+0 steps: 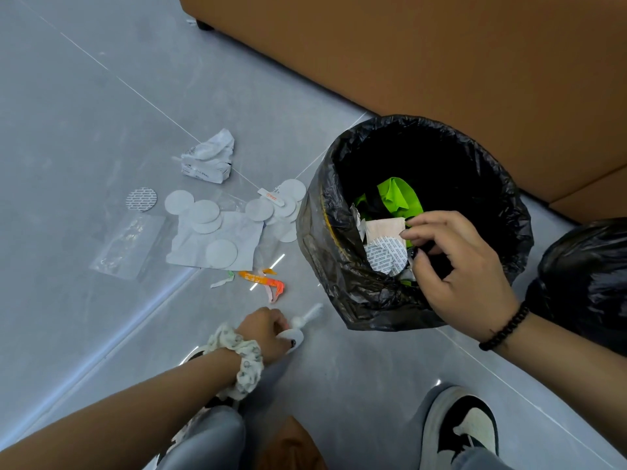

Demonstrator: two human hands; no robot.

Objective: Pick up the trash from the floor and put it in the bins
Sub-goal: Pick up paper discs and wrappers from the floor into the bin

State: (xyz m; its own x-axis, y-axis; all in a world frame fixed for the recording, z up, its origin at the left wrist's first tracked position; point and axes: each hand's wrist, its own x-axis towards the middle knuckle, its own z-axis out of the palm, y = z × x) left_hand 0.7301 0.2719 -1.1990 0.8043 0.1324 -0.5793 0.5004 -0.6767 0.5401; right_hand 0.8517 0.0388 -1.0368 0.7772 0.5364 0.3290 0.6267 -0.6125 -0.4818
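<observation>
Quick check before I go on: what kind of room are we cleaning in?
Probably an indoor lounge or office area, though little shows. The floor is smooth grey tile, a brown sofa stands behind, and a bin lined with a black bag sits beside it.

I see the black-bagged round bin (346, 266) on the grey floor (84, 113), before the brown cabinet (441, 62). Left of it lie white paper discs (221, 253) upon a white paper sheet (244, 232), a crumpled white wrapper (208, 157) behind them.
</observation>
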